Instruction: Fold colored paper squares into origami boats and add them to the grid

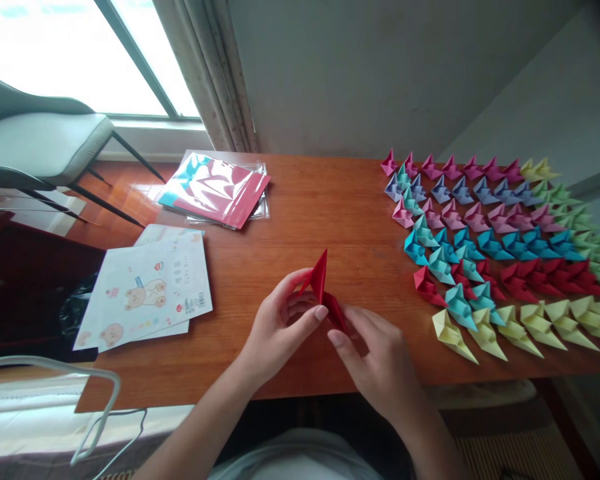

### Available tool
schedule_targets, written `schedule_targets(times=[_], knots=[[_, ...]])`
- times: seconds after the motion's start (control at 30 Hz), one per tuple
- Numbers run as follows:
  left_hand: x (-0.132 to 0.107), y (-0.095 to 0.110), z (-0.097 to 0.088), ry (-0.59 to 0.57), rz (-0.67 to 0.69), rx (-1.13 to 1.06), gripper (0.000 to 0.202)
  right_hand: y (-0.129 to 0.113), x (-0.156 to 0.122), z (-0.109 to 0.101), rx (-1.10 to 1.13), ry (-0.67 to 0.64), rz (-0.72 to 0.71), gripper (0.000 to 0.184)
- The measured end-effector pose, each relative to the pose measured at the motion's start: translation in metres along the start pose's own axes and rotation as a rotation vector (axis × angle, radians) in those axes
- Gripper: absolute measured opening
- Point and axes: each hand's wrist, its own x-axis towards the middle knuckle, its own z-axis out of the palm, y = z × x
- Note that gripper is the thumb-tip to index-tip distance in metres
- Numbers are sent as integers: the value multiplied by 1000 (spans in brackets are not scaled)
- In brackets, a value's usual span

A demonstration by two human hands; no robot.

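Observation:
Both my hands hold a folded red paper piece (322, 283) just above the wooden table (330, 220), near its front edge. My left hand (280, 327) pinches its left side with thumb and fingers closed on the paper. My right hand (380, 360) grips its lower right end. One pointed tip of the red piece sticks up and away from me.
Rows of several folded paper pieces (500, 253) in pink, purple, blue, red, yellow and green cover the table's right side. A plastic pack of coloured paper (215, 190) lies at the back left. Printed sheets with bear drawings (150, 293) overhang the left edge. A chair (35, 140) stands by the window.

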Motion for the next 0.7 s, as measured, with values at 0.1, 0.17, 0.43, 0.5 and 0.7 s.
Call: schedule_targets(times=[0.1,0.17,0.43,0.5,0.7], knots=[[-1,1,0,-53,-40,-29,51,-3,3,-9,136,-15,86,23],[-1,1,0,-69,-54,-38,51,-4,5,-11,171,-34,113,24],[1,2,-1,-93,-79,-37,54,3,8,-14,305,-83,187,28],[0,2,-1,-100,-76,-29,52,6,8,-15,324,-92,193,29],[-1,2,0,-101,-69,1,51,16,8,-16,390,-139,238,37]])
